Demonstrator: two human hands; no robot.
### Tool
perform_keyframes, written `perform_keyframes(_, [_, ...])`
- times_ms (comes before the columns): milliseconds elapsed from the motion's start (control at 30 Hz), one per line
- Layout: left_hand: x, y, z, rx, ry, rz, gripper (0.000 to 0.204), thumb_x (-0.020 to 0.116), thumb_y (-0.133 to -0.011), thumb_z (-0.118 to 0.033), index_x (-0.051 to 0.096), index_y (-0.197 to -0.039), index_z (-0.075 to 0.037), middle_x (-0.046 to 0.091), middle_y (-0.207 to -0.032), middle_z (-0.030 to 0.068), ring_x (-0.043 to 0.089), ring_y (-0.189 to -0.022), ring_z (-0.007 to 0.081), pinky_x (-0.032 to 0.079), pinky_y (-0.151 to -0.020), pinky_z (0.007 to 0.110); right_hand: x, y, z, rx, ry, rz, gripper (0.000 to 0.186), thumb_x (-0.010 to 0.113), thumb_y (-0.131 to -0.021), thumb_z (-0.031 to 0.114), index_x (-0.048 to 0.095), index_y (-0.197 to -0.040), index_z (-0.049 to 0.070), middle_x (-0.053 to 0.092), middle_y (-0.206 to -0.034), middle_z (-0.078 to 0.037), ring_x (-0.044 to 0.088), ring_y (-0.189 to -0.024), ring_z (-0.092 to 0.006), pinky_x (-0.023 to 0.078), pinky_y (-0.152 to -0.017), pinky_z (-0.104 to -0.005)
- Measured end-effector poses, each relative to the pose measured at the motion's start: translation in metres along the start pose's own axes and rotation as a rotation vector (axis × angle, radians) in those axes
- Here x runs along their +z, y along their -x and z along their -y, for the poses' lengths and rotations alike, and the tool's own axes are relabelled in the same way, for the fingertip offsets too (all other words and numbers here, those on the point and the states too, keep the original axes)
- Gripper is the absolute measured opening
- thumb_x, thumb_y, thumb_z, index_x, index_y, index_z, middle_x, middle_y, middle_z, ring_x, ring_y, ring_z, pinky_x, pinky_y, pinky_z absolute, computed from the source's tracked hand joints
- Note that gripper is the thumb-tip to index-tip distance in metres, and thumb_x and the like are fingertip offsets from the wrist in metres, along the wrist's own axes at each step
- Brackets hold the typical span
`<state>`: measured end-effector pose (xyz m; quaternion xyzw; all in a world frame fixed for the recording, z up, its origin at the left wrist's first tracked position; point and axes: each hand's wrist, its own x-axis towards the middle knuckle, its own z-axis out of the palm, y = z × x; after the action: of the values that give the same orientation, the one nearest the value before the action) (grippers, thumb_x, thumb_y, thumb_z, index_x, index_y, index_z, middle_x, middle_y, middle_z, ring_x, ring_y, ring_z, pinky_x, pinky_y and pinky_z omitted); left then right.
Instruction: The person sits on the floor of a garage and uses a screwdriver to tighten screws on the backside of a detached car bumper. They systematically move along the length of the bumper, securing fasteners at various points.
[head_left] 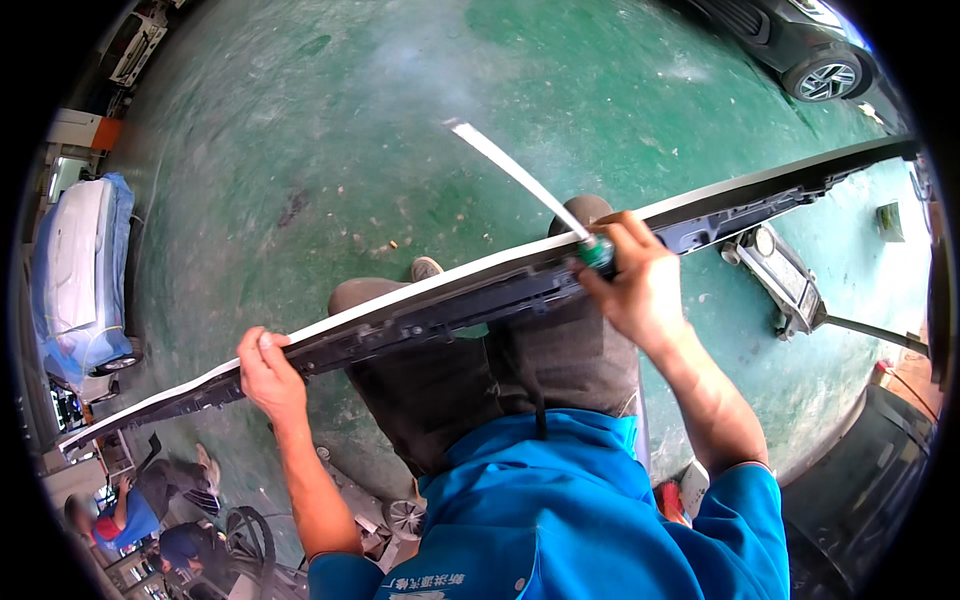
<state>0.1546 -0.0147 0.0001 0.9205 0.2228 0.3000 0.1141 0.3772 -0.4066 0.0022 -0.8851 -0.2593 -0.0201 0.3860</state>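
A long black plastic car trim piece (440,318) with a white upper edge lies slantwise across my thighs, running from the lower left to the upper right. My left hand (272,378) is closed round its left part, thumb and fingers over the white edge. Farther right, my right hand (640,285) is closed round the green handle (597,254) of a tool, right at the trim. From that handle a long pale flat blade (515,170) sticks out up and leftward, past the trim and over the floor. The tool's exact kind is unclear.
A floor jack (785,285) stands right of my knees. A dark car (800,50) is at the upper right, a covered car (85,270) at the left. Two people (130,515) are at the lower left, near a wheel (405,518). A dark panel (850,500) sits lower right.
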Motion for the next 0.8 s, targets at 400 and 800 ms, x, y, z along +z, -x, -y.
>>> perform_keyframes(400, [0.071,0.074,-0.164,0.005,0.650,0.350,0.020,0.075,-0.086,0.005,0.076,-0.105,0.001,0.072,-0.097,0.0167,0.073,-0.086,0.0273,0.058,-0.076,0.034,0.023,-0.015,0.035,-0.078,-0.083,0.102,0.025,0.082,-0.079,0.014,0.068,-0.095,0.000,0.063,-0.090,-0.017,0.067,-0.079,-0.0415,0.054,-0.067,-0.0462])
perform_keyframes(800, [0.150,0.080,-0.191,0.053,0.727,0.301,0.021,0.078,-0.087,0.002,0.071,-0.106,0.001,0.072,-0.095,0.0160,0.075,-0.083,0.0301,0.059,-0.071,0.036,0.021,-0.019,0.011,-0.107,-0.135,0.133,0.023,0.081,-0.077,0.010,0.070,-0.096,0.002,0.064,-0.091,-0.015,0.068,-0.081,-0.0387,0.054,-0.070,-0.0448])
